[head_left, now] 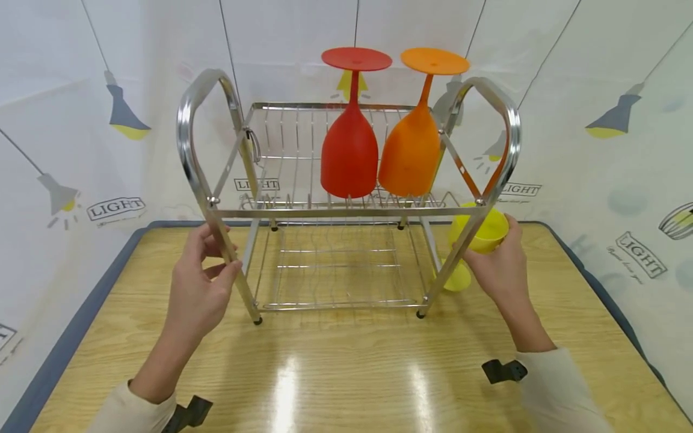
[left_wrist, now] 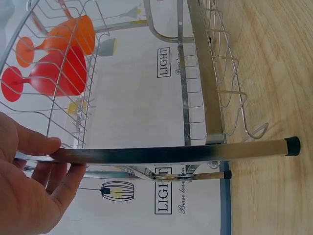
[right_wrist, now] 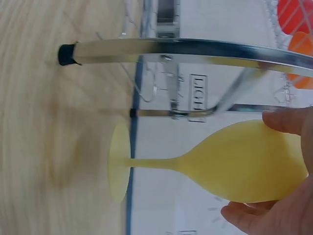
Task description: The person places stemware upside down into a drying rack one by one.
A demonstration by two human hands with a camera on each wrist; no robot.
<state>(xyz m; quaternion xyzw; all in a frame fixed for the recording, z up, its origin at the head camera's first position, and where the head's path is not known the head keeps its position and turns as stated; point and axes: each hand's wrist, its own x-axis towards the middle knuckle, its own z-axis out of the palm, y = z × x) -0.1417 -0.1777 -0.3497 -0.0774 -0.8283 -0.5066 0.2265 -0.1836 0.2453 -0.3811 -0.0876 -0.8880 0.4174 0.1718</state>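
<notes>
A two-tier metal dish rack (head_left: 346,212) stands on the wooden table. My left hand (head_left: 203,282) pinches its left front post, thumb on one side and fingers on the other, as the left wrist view also shows. To the right of the rack, my right hand (head_left: 500,264) grips the bowl of a yellow wine glass (right_wrist: 239,164). That glass is upright, its foot low beside the right post; whether it touches the table I cannot tell. Upside down on the upper tier are a red wine glass (head_left: 349,153) and, to its right, an orange wine glass (head_left: 411,153).
The rack's lower tier (head_left: 338,264) is a wire shelf just above the table (head_left: 346,373). Behind the table hangs a pale cloth (head_left: 292,36) printed with lamps. Dark edging (head_left: 116,276) runs along the table's sides and back.
</notes>
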